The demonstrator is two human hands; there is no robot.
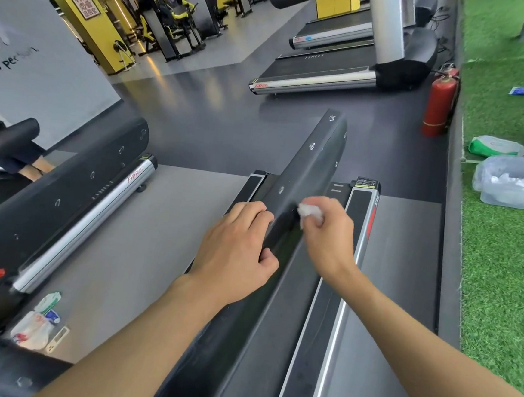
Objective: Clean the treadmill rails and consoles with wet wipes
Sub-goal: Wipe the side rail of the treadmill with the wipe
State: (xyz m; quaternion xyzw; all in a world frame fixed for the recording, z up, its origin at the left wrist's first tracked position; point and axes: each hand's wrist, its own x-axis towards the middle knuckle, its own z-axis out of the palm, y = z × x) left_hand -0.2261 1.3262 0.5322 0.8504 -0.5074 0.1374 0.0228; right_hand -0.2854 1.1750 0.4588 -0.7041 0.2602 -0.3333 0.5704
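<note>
- Hands: left hand (pixel 238 243) curls over the left edge of the black rail (pixel 314 158), thumb tucked under it. Right hand (pixel 326 234) pinches a balled wet wipe (pixel 308 211) against the rail top, just beside the left.
- Risk: wipe is bunched small, so contact is thin; streaks or missed strips likely toward the rail's far end.
- Risk: wet film could let the left grip slip off the rail edge.
- Risk: wipe may dry out or tear; wipe pack (pixel 493 147) lies well right of the rail.

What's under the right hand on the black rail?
A crumpled white wet wipe, pinched in the right hand against the black rail. The fingers cover most of the wipe and the patch of rail beneath it.
</note>
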